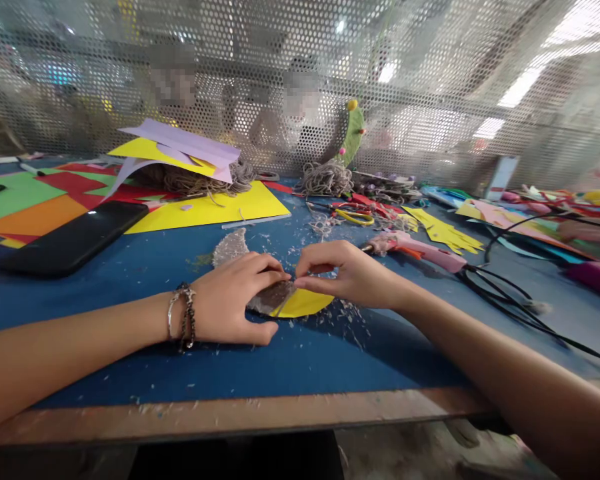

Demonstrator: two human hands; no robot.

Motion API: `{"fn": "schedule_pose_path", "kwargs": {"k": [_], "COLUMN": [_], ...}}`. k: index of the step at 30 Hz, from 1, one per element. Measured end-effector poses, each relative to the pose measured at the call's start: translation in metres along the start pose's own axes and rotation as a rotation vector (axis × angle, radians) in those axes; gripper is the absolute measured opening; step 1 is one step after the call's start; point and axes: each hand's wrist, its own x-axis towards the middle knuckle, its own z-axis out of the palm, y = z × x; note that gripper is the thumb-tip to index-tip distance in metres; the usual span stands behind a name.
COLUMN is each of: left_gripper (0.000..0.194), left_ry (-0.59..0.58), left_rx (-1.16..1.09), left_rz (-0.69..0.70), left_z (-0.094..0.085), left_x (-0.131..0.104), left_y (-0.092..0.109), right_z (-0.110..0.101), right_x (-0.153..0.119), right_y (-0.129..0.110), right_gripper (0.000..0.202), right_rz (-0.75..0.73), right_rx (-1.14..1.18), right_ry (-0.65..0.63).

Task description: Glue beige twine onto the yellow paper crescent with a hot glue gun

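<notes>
Right hand (350,272) has its thumb and forefinger brought together, apparently on a thin cord (282,306), right at the line where the crescent-shaped piece (307,304) changes from grey-brown to bare yellow. That piece lies flat on the desk (155,373) in front of the person, between the two hands, and its long axis bends from a grey tip (231,245) at the far left to the yellow end at the near right; the middle is hidden, so I cannot follow the whole curve. The cord slants across the crescent rather than along it. Of the two, the right hand is nearer the yellow end, which lies just under and to the near side of its fingers, while the left hand (230,297) rests over the grey stretch, fingers laid across it and thumb spread apart on the near side. Pale scraps (353,320) are scattered around the piece. Farther out, a pink glue gun (425,253) lies just beyond the right wrist, a black phone (75,237) sits beyond the left forearm, and a yellow sheet (220,207) and grey twine (325,179) lie toward the back.
</notes>
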Motion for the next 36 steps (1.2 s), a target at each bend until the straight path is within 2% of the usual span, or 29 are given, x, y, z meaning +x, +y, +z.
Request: {"fn": "schedule_pose_path", "kwargs": {"k": [6, 14, 23, 36], "left_gripper": [0.035, 0.031, 0.040, 0.042], "left_ry": [0.024, 0.048, 0.074, 0.018], "left_rx": [-0.014, -0.004, 0.034, 0.005], "left_rz": [-0.012, -0.053, -0.015, -0.015], "left_z": [0.003, 0.004, 0.006, 0.003], "left_x": [0.003, 0.004, 0.003, 0.004], "left_y": [0.005, 0.012, 0.011, 0.011], "right_z": [0.014, 0.015, 0.005, 0.002], "right_x": [0.003, 0.003, 0.003, 0.002], "right_y": [-0.008, -0.007, 0.001, 0.003], "right_gripper": [0.025, 0.026, 0.022, 0.021], "right_rz": [0.102, 0.183, 0.100, 0.062], "right_rx": [0.065, 0.107, -0.078, -0.130], "right_ry": [0.086, 0.072, 0.095, 0.026]}}
